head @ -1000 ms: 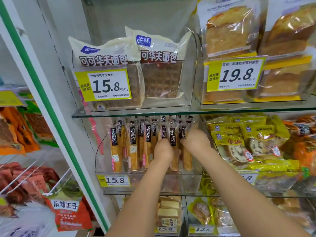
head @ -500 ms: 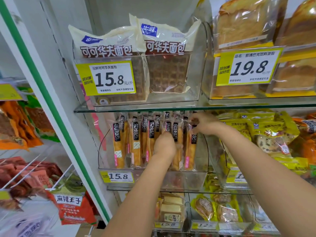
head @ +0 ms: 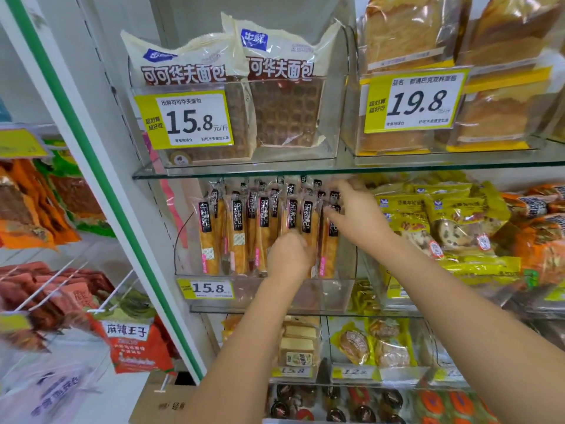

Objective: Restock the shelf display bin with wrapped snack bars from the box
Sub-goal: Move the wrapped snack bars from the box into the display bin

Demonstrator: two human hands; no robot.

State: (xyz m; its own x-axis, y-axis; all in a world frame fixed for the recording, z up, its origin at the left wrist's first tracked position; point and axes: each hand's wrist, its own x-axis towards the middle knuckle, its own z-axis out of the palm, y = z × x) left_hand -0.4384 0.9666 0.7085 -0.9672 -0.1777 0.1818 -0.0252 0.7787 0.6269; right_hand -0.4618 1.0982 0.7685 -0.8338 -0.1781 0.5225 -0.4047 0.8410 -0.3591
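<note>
Several wrapped snack bars [head: 237, 232], golden with black labels, stand upright in a clear display bin [head: 336, 293] on the middle glass shelf. My left hand [head: 289, 254] is low at the front of the row, fingers curled round the bars right of centre. Stretched fingers of my right hand [head: 356, 215] touch the tops of the rightmost bars [head: 328, 255] in that row. A corner of a cardboard box [head: 159, 402] shows on the floor at the bottom left of the shelf unit.
A glass shelf [head: 275, 171] lies just above the bar tops, carrying waffle bread packs [head: 284, 87] and toast bags [head: 409, 41]. Yellow bread packs [head: 458, 215] crowd the bin's right side. A white and green upright [head: 101, 179] stands left. More snacks fill the lower shelf.
My right hand has come forward and left from the bin's back right corner onto the tops of the right-hand bars. The left hand stays on the same bars.
</note>
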